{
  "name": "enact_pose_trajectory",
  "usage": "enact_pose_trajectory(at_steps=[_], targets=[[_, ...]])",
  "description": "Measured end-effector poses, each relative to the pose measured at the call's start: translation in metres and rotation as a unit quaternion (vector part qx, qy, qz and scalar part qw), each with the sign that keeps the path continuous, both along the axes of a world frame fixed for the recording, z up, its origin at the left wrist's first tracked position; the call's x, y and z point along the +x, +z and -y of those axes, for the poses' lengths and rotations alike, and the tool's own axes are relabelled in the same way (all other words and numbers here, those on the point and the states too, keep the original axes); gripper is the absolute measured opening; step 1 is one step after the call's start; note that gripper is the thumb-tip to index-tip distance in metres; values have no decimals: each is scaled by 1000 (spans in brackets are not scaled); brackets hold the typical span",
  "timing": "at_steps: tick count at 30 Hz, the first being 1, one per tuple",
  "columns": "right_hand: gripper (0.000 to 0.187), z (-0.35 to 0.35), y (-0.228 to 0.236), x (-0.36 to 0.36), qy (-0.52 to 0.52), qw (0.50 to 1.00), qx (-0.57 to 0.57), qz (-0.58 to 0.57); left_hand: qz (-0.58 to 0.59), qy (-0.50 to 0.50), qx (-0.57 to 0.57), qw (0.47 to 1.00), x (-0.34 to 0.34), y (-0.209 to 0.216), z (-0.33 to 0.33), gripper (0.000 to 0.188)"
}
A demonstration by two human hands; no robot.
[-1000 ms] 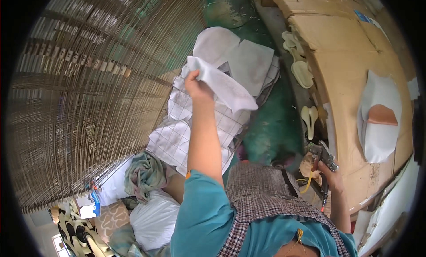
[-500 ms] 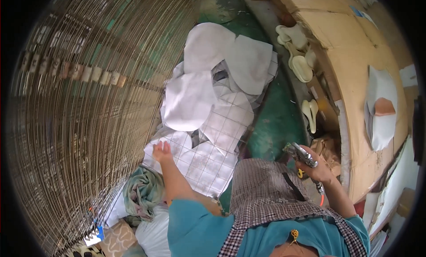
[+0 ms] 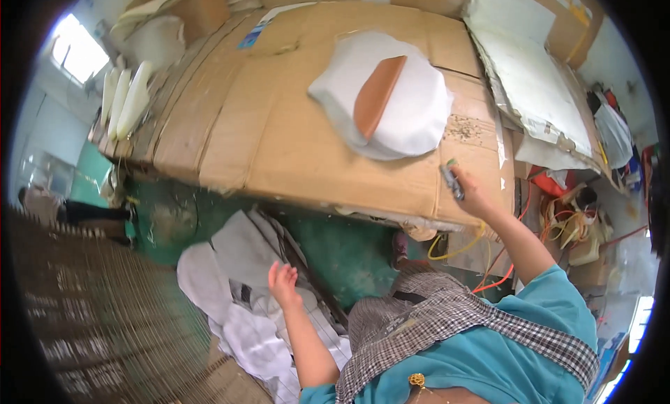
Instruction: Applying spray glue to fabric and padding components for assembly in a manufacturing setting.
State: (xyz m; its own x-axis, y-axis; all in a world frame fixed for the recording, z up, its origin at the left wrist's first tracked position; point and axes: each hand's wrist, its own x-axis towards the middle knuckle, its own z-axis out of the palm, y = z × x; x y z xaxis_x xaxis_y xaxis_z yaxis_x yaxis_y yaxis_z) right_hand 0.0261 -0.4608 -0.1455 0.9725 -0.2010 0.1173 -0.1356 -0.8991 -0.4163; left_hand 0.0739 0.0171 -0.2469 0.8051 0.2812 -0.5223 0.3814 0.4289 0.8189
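Note:
My right hand (image 3: 474,195) grips a small metal spray gun (image 3: 451,181) with some green at its nozzle, held over the front edge of a cardboard-covered table (image 3: 230,153). My left hand (image 3: 284,285) is in the air with its fingers apart and slightly bent, nothing in it. Below it lie overlapping white-grey rounded sheets (image 3: 248,247) on a wire-grid rack. On the table, beyond the spray gun, is a stack of pale rounded sheets (image 3: 422,111). A brown half-oval piece (image 3: 379,97) lies on top of it.
A wire rack (image 3: 105,292) stands close on my left. Cream moulded forms (image 3: 129,100) stand at the table's left end. Orange (image 3: 499,282) and yellow (image 3: 447,255) hoses hang below the table at right. Another person (image 3: 77,212) is far off at left.
My view has swung right and up from the racked sheets to the table. My right hand has carried the spray gun to the table's front edge; my left hand has left the sheets' near end.

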Motion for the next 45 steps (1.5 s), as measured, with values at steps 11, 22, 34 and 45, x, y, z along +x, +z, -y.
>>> enact_pose_trajectory(at_steps=[11, 22, 34, 45], targets=[[44, 79, 11, 236, 114, 984, 37, 134, 329, -322, 574, 677, 205, 55, 355, 44], [46, 29, -91, 410, 393, 897, -53, 195, 239, -317, 640, 658, 213, 26, 389, 52], [51, 13, -110, 398, 476, 858, 99, 166, 269, -299, 610, 683, 205, 7, 386, 51], [46, 152, -66, 503, 173, 934, -206, 234, 177, -398, 626, 646, 227, 65, 396, 46]])
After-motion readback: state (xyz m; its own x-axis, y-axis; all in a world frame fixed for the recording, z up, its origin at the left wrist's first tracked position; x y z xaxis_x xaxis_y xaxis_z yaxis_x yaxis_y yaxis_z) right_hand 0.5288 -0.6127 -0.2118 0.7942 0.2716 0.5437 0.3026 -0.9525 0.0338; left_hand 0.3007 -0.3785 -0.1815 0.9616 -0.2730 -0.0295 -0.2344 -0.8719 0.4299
